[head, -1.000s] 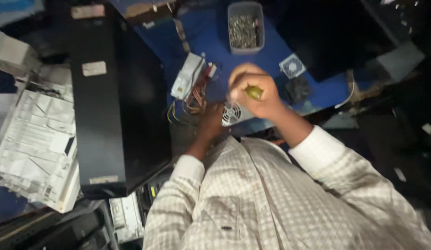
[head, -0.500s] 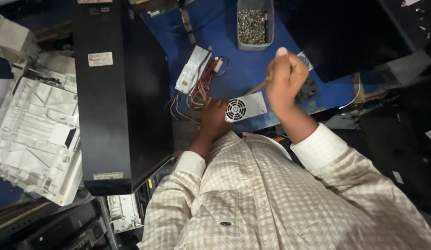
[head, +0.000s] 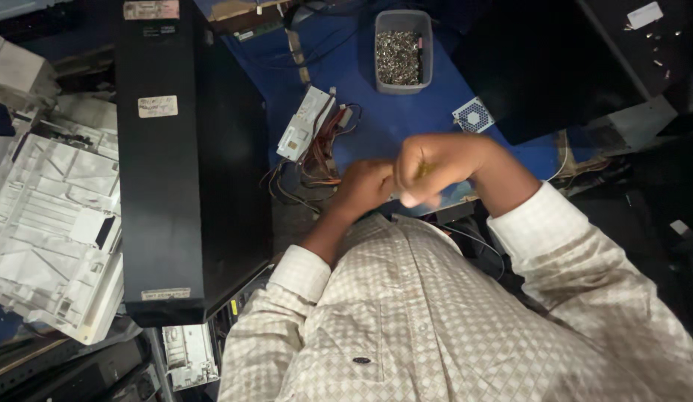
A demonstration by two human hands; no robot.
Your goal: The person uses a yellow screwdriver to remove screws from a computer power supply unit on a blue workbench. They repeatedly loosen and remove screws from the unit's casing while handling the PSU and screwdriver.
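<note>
My right hand point(head: 436, 165) is closed in a fist around a yellow-green tool handle point(head: 423, 170), of which only a sliver shows between the fingers. My left hand point(head: 365, 186) sits just left of it, fingers curled down onto a small silver fan unit whose pale edge point(head: 454, 196) peeks out below the right hand. The rest of that unit is hidden under both hands. The two hands touch over the near edge of the blue mat point(head: 361, 82).
A grey bin of screws point(head: 404, 52) stands at the back. A white circuit module with coloured wires point(head: 305, 123) lies left of the hands, a small square fan point(head: 473, 115) behind them. A black tower case point(head: 183, 164) lies at left, white plastic panels point(head: 49, 223) beyond it.
My right hand came down from its raised position and left toward the left hand, covering the silver fan unit that showed before. The left hand stayed in place.
</note>
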